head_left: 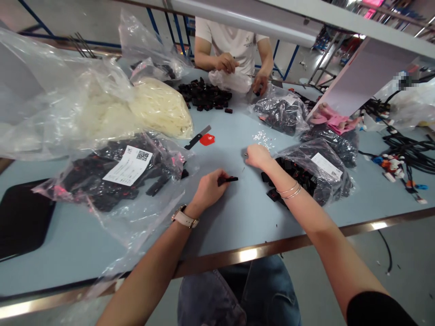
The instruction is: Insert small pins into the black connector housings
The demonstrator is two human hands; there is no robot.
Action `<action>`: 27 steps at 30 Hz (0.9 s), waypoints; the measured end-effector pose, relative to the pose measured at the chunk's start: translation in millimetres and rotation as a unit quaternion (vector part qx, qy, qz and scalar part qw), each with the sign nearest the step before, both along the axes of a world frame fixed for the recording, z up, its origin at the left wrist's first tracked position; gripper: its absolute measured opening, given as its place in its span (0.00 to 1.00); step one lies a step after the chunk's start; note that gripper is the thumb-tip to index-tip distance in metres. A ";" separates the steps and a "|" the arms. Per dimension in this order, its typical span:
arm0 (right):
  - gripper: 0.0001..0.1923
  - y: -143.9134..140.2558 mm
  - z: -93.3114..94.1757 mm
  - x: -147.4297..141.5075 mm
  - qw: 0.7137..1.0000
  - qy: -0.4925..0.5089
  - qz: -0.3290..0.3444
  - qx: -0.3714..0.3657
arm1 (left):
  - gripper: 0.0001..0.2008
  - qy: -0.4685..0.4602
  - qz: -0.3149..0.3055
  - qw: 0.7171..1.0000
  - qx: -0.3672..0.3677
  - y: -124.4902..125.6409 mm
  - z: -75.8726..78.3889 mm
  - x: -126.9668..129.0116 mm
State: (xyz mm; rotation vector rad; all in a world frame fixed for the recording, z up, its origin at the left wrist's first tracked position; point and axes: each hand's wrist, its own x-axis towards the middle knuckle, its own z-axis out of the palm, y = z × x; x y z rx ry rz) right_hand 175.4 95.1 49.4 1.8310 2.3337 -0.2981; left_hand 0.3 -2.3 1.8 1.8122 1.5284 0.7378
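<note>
My left hand (210,186), with a watch on its wrist, grips a small black plastic part (231,179) just above the light blue table (238,217). My right hand (257,155), bangles on the wrist, rests with fingers curled on the table near a scatter of tiny white pieces (263,138); whether it pinches one is too small to tell. Right beside my right forearm lies an open clear bag of black parts (312,174) with a white label.
A labelled bag of black parts (115,174) lies at left, a bag of white cords (159,106) behind it. A black-handled knife (197,137) and red piece (207,139) sit mid-table. A person across the table handles a bag beside a black parts pile (204,95). Cables (408,149) lie right.
</note>
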 end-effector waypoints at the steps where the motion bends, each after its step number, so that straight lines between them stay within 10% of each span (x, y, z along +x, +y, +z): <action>1: 0.12 -4.0 1.3 1.5 1.000 0.029 -0.005 0.010 | 0.05 -0.005 0.002 1.000 0.001 0.0 -0.3 0.0; 4: 0.07 -21.6 6.0 2.0 0.971 0.238 -0.036 0.013 | 0.05 -0.019 0.014 1.000 -0.002 0.0 0.8 -0.4; 11: 0.06 -64.4 2.4 -17.1 0.792 0.586 -0.118 -0.119 | 0.05 -0.019 0.027 0.999 -0.007 0.9 2.9 -2.5; 20: 0.07 -72.6 -24.1 -13.1 0.749 0.611 -0.180 -0.182 | 0.06 -0.023 0.016 1.000 0.002 0.5 1.2 -3.3; 27: 0.06 -69.9 -29.3 -12.1 0.771 0.597 -0.136 -0.178 | 0.06 -0.025 0.026 0.999 -0.008 0.6 -0.3 -3.6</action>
